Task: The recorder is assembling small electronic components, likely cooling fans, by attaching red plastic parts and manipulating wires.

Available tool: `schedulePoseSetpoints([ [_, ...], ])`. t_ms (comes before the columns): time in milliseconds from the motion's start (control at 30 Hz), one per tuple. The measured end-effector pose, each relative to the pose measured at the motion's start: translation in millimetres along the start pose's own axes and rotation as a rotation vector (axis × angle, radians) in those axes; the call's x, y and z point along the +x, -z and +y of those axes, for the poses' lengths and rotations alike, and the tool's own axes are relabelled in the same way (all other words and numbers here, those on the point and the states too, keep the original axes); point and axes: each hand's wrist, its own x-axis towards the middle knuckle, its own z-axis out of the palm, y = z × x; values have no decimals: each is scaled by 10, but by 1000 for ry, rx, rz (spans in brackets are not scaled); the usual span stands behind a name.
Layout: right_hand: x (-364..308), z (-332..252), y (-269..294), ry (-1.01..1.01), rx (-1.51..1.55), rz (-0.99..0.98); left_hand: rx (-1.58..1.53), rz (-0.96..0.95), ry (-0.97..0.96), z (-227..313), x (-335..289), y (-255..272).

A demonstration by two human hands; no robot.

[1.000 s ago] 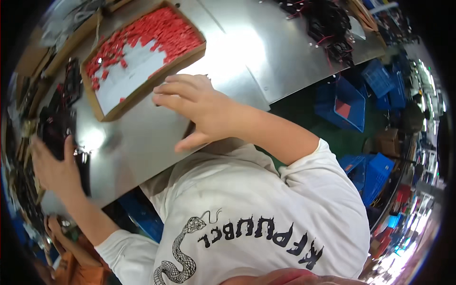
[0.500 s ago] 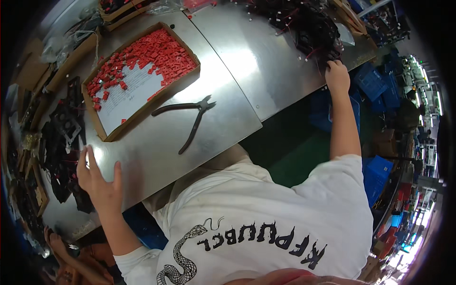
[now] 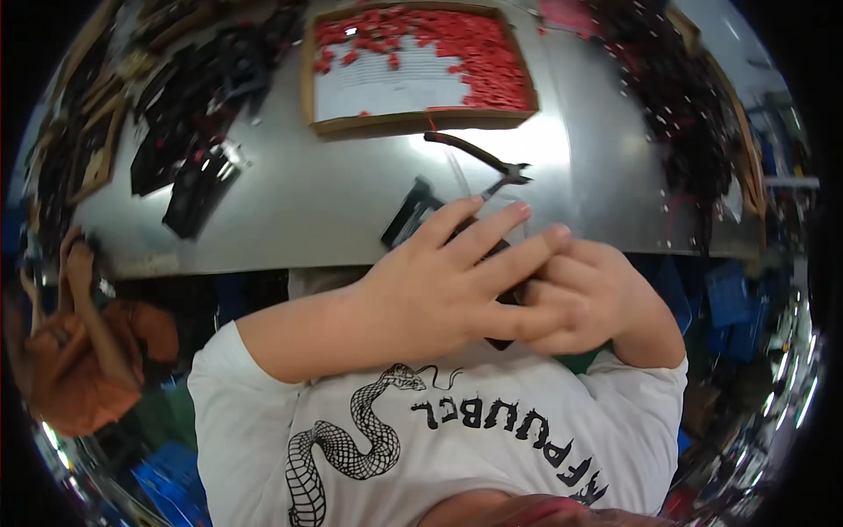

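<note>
My left hand [image 3: 448, 277] is in front of my chest, fingers slanting over a black plastic part [image 3: 407, 215] that it holds. One end of this part sticks out past the fingers toward the table; most of it is covered. Against the left fingertips, my right hand [image 3: 584, 294] is closed with curled fingers, and what it pinches is hidden. Just beyond the hands, diagonal cutters [image 3: 507, 173] lie on the metal table [image 3: 299, 211], their jaws pointing right and one handle partly covered.
A cardboard tray [image 3: 421, 121] of red connectors [image 3: 487, 61] stands beyond the cutters. Black plastic parts [image 3: 202, 180] are heaped at the left. Dark wires with white ends [image 3: 694, 132] fill the right side. Another person's arm [image 3: 105, 329] shows at the far left.
The view has swung left. My left hand has come to the middle with a black plastic part. My right hand has left the wire pile and met it.
</note>
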Motion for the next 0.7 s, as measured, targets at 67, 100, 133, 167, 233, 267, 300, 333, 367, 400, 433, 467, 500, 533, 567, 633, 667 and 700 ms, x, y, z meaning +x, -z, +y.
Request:
schedulePoseSetpoints([
  [67, 67, 97, -24, 111, -90, -20, 47, -115, 117, -52, -173, 78],
  [100, 103, 144, -49, 191, -200, -36, 72, -233, 205, -80, -244, 145],
  [133, 153, 203, -136, 225, -219, 18, -22, -271, 276, -105, -296, 241],
  [167, 209, 246, -199, 239, -206, 18, -18, -266, 293, -104, -368, 276],
  [233, 327, 322, -305, 281, -166, 46, -25, -254, 426, -105, -518, 318],
  [267, 413, 369, -315, 273, -159, 9, 7, -239, 511, -117, -606, 353],
  [300, 474, 459, -361, 283, -154, 12, 14, -237, 521, -148, -670, 397],
  [333, 555, 589, -425, 192, -95, -19, 99, -201, 591, -187, -735, 447],
  [367, 657, 719, -500, 97, -36, -54, 179, -164, 659, -249, -814, 495],
  [400, 797, 808, -551, -350, 188, -77, 236, -172, 691, -326, -891, 519],
  [433, 936, 934, -606, -796, 412, -102, 240, -172, 699, -373, -940, 516],
  [467, 953, 1256, -738, -586, 189, -55, 220, -129, 706, -402, -970, 511],
  [500, 899, 1645, -898, -384, -35, -5, 193, -90, 703, -413, -978, 495],
  [533, 875, 1985, -1011, -338, -73, -66, 163, -95, 707, -403, -946, 449],
  [567, 881, 2233, -1109, -289, -107, -126, 162, -99, 702, -398, -944, 406],
  [633, 938, 2483, -1266, -372, -159, -229, 70, -104, 654, -418, -978, 334],
  [667, 959, 2519, -1320, -447, -208, -338, 59, -148, 675, -407, -988, 321],
  [700, 914, 2538, -1319, -448, -205, -344, 53, -147, 678, -408, -993, 318],
])
